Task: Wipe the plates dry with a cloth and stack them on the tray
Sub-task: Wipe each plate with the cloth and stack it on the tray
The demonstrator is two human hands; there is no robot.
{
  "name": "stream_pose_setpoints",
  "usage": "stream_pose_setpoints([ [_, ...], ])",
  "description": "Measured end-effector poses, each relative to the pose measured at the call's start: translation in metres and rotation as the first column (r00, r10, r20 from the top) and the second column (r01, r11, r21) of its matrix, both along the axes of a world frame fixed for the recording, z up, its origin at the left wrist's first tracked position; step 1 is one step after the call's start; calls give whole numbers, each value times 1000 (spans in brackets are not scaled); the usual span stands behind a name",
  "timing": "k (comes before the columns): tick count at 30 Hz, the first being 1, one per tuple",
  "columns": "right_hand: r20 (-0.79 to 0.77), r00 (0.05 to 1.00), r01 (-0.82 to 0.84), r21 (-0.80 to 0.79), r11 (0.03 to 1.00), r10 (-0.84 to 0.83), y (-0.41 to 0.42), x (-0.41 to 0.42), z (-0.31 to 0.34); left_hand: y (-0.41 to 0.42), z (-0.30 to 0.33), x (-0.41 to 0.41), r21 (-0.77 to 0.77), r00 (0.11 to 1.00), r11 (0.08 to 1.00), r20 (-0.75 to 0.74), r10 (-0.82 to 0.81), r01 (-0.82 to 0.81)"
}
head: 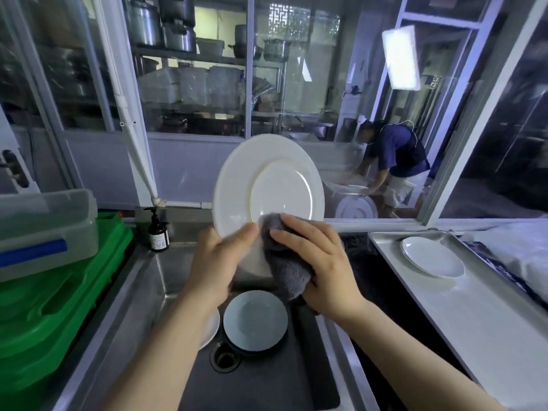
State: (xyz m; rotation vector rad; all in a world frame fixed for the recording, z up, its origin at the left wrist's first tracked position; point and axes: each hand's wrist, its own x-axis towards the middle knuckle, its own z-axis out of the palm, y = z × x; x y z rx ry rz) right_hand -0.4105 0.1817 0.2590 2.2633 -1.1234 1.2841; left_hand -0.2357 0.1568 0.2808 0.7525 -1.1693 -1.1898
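While the left hand (221, 259) grips the upright white plate (268, 185), the right hand (323, 262) presses a clutched grey cloth (286, 268) against it — above the sink (142, 292).

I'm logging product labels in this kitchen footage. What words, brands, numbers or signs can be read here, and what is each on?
No text can be read for certain.
Brown pump bottle beside the sink: pale label with one large mark like a "U"; the small print is too blurred to read.
Dark packet right of the tray: a white pattern, not readable.
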Motion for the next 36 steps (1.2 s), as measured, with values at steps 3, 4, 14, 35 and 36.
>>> stream_pose_setpoints([
  [3,171,980,116,-65,991,-104,-18,-11,30,-5,14,10,-92,996,995,80,-42,49],
  [4,236,963,155,-85,984,-132,-25,-16,43,-6,17,13,-111,993,991,92,-69,79],
  [14,297,954,-5,-99,995,34,-35,-26,90,-19,39,21,-7,916,992,-382,-120,127],
  [35,907,421,-248,115,962,0,-16,-20,59,-3,23,-19,-4,781,987,-611,-129,160],
  [36,959,283,-363,128,923,-22,-16,-21,59,-3,20,-19,-10,780,987,-611,-135,163],
])
